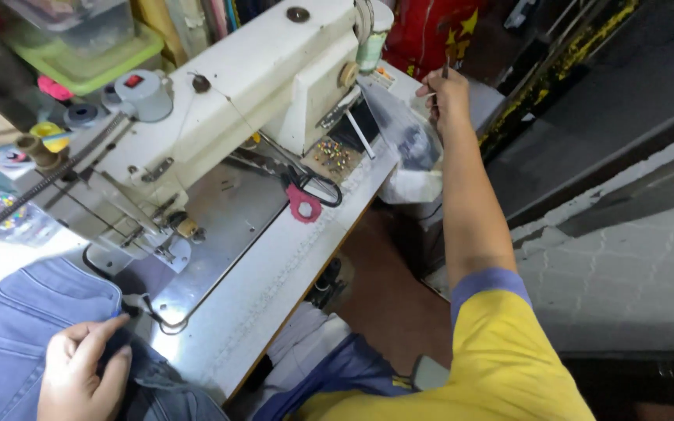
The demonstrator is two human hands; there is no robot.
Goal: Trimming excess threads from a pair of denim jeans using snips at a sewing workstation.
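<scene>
A clear plastic bag (403, 129) lies beside the sewing machine; a red, yellow-starred sign (431, 31) hangs behind.

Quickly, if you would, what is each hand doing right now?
Left hand: closed, pinching the blue jeans.
Right hand: closed on a thin dark tool; its kind cannot be told.

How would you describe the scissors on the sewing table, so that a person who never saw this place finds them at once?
Start from the big white sewing machine on the pale worktable. Just under its right end, beside a small tray of coloured pins, lie the scissors. They alone have one black loop handle and one pink handle, unlike the blue denim garment under the left hand.
</scene>
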